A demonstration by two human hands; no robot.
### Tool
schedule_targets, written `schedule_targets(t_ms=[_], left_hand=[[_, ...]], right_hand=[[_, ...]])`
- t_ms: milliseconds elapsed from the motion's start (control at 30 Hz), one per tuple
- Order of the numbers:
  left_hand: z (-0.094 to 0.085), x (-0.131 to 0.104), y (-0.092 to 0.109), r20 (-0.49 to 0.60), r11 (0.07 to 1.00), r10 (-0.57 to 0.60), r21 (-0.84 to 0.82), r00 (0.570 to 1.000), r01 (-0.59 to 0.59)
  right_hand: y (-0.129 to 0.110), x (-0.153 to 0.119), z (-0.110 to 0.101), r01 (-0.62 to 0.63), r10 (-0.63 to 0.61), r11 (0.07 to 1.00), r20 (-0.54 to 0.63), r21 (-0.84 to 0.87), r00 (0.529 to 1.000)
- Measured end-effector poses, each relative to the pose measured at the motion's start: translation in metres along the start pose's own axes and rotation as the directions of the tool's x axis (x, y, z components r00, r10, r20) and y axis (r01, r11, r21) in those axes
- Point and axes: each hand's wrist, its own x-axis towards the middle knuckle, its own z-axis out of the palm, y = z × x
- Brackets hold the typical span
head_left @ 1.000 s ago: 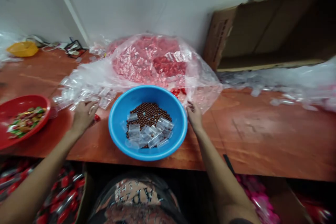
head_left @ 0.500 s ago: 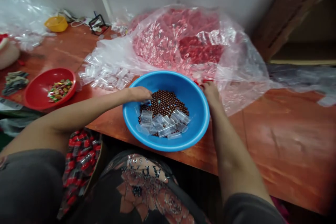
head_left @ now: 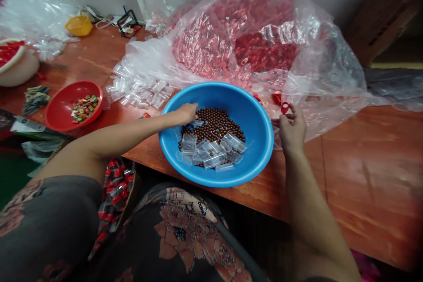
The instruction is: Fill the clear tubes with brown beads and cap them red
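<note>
Red cap (head_left: 284, 107) pinched by right hand (head_left: 293, 131), just beyond right side of blue basin (head_left: 257, 130). Left hand (head_left: 187, 114) held inside, nearer brown balls (head_left: 216, 124); clear tube (head_left: 198, 123) seen beside fingertips, grip cannot be told.

Reddish-brown table (head_left: 350, 163): blue basin (head_left: 254, 141) at near centre; red bowl (head_left: 59, 105) left; clear plastic tubes (head_left: 135, 92) between, farther back

This looks like a small packing workshop: on a long reddish-brown wooden worktable (head_left: 350, 163), a big clear plastic sack of red caps (head_left: 264, 53) lies along the wall edge, and finished red-capped clear tubes (head_left: 115, 189) fill a box below the front edge.
</note>
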Motion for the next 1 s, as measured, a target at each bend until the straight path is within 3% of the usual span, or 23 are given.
schedule_targets(t_ms=[100, 267, 400, 533, 667, 833, 1000], left_hand=[[0.005, -0.006, 0.003, -0.024, 1.0, 0.011, -0.008, 1.0, -0.012], [0.002, -0.007, 0.013, -0.032, 0.98, 0.197, -0.03, 0.98, -0.198], [0.013, -0.005, 0.025, 0.079, 0.971, 0.23, -0.087, 0.97, -0.223], [0.021, -0.009, 0.023, 0.04, 0.977, 0.192, -0.103, 0.981, -0.187], [0.012, -0.016, 0.003, -0.041, 0.991, 0.121, -0.047, 0.992, -0.123], [0.002, -0.019, -0.01, 0.1, 0.999, 0.024, 0.028, 0.995, -0.027], [-0.004, -0.019, -0.009, 0.109, 0.993, 0.111, 0.025, 0.988, -0.114]], right_hand=[[-0.013, -0.036, -0.014, -0.145, 0.159, 0.921, -0.01, 0.361, 0.987], [-0.041, -0.095, -0.036, -0.159, 0.191, 0.82, -0.002, 0.551, 0.982], [-0.05, -0.123, -0.041, -0.193, 0.291, 0.764, -0.06, 0.616, 0.955], [-0.048, -0.142, -0.038, -0.189, 0.335, 0.732, -0.104, 0.655, 0.937], [-0.039, -0.155, -0.033, -0.198, 0.357, 0.704, -0.099, 0.682, 0.929], [-0.025, -0.164, -0.021, -0.289, 0.424, 0.653, -0.022, 0.7, 0.906], [-0.015, -0.171, -0.011, -0.268, 0.4, 0.701, -0.053, 0.661, 0.915]])
